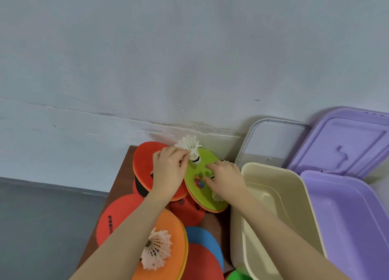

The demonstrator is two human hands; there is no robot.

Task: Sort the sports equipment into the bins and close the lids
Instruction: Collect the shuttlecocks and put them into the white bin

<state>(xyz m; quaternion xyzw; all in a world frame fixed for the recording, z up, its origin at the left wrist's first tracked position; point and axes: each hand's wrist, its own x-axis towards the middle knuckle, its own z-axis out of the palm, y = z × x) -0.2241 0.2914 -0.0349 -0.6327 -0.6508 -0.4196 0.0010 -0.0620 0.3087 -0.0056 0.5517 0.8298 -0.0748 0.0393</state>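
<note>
My left hand point(168, 171) pinches a white shuttlecock point(190, 146) by its base, just above a green foam paddle point(196, 168). My right hand point(226, 179) lies over the same paddle with fingers reaching left. White shuttlecock feathers point(217, 196) stick out under its palm and behind its knuckles, so it grips at least one. Another shuttlecock point(156, 249) lies on an orange disc point(174, 227) under my left forearm. An open cream bin point(273, 173) and an open purple bin point(336, 197) stand to the right.
A red-orange paddle point(144, 164), a red disc point(113, 216), a blue disc point(202, 236) and more red pieces are piled on the brown table point(121, 185). A pale lid point(273, 136) and a purple lid point(347, 138) lean against the wall behind the bins.
</note>
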